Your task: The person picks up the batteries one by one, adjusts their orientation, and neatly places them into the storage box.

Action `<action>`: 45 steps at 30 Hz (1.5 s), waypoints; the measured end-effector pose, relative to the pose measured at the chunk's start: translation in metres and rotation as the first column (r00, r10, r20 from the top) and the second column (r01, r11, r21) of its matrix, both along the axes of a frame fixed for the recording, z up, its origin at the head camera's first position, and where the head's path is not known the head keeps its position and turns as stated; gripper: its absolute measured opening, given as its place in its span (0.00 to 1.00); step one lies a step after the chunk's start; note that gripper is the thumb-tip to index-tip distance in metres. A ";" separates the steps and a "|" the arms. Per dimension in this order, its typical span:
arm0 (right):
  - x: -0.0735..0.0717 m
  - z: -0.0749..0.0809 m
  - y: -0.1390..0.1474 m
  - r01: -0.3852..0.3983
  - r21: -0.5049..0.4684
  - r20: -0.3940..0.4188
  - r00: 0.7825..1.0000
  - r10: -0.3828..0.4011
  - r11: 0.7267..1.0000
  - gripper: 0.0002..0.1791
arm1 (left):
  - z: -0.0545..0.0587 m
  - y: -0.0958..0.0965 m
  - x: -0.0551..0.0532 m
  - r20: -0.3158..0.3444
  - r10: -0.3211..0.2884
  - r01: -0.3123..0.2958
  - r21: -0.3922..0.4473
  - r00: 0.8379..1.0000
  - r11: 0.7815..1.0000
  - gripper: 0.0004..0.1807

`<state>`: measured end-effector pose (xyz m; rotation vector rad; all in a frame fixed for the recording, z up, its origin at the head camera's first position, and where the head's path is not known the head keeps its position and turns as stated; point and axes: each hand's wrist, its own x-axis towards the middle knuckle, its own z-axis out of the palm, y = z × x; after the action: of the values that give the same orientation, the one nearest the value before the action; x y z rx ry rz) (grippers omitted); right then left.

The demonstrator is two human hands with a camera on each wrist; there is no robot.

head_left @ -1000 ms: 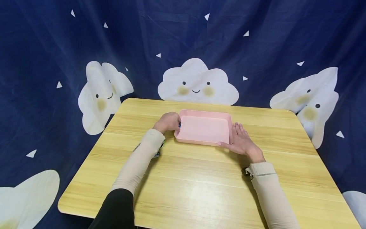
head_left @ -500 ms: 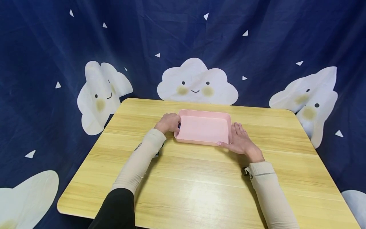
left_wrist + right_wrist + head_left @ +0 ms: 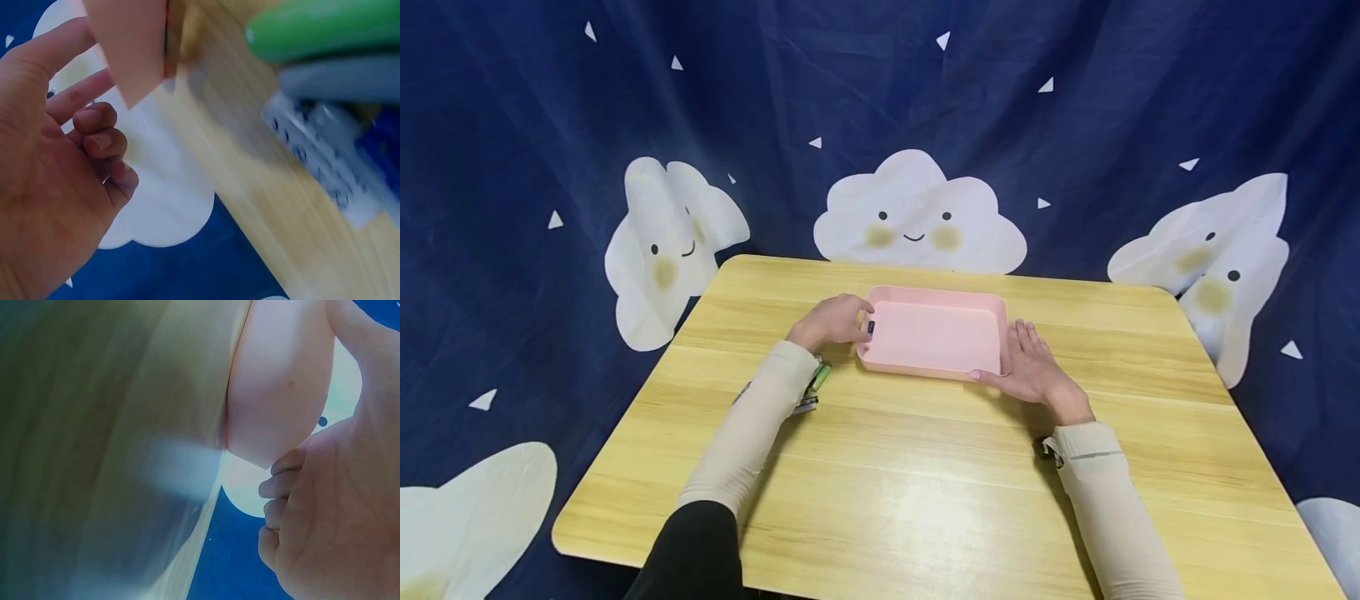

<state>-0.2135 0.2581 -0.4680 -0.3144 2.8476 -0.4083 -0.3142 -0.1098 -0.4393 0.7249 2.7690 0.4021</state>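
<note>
A shallow pink tray (image 3: 936, 333) lies on the wooden table. At its left end is my left hand (image 3: 831, 322), with thumb and forefinger spread apart at the rim. Between those fingertips, against the tray's inner left wall, sits a small dark blue piece (image 3: 871, 327). In the left wrist view the other fingers of this hand are loosely bent and the palm holds nothing. My right hand (image 3: 1033, 367) lies against the tray's right side, fingers straight along the wall and thumb over the front right corner. The right wrist view shows its palm beside the tray's end (image 3: 281, 381).
Several marker-like sticks lie near my left forearm, among them a green one (image 3: 325, 28), a grey one (image 3: 344, 78) and a white one with black print (image 3: 312, 156). Behind the table (image 3: 925, 483) hangs a dark blue curtain (image 3: 880, 92) with clouds.
My left thumb and forefinger have parted and the hand has shifted slightly left, leaving the dark blue piece at the tray's wall. The left forearm uncovers more green stick. The right hand stays still.
</note>
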 end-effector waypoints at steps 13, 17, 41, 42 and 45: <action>0.000 0.001 0.000 -0.008 0.000 0.000 1.000 0.008 1.000 0.71 | 0.022 -0.043 0.018 0.051 -0.002 -0.010 0.237 0.999 0.971 0.30; 0.000 0.000 0.000 -0.011 0.008 -0.002 1.000 0.011 1.000 0.71 | 0.022 -0.055 0.029 0.058 0.023 -0.038 0.269 0.998 0.962 0.29; -0.001 0.001 -0.001 -0.006 0.003 -0.007 1.000 0.006 1.000 0.71 | -0.007 -0.101 0.068 0.131 -0.026 -0.004 0.223 0.991 0.975 0.31; -0.001 0.000 -0.001 -0.006 0.004 -0.007 1.000 0.006 1.000 0.71 | -0.008 -0.101 0.069 0.141 -0.027 -0.003 0.215 0.990 0.977 0.32; -0.001 0.001 0.000 -0.004 -0.002 -0.010 1.000 0.004 1.000 0.71 | -0.010 -0.102 0.071 0.153 -0.025 -0.005 0.194 0.988 0.981 0.33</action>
<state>-0.2142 0.2580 -0.4672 -0.3230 2.8560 -0.4095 -0.2435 -0.2122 -0.4497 0.7174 2.6039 0.7030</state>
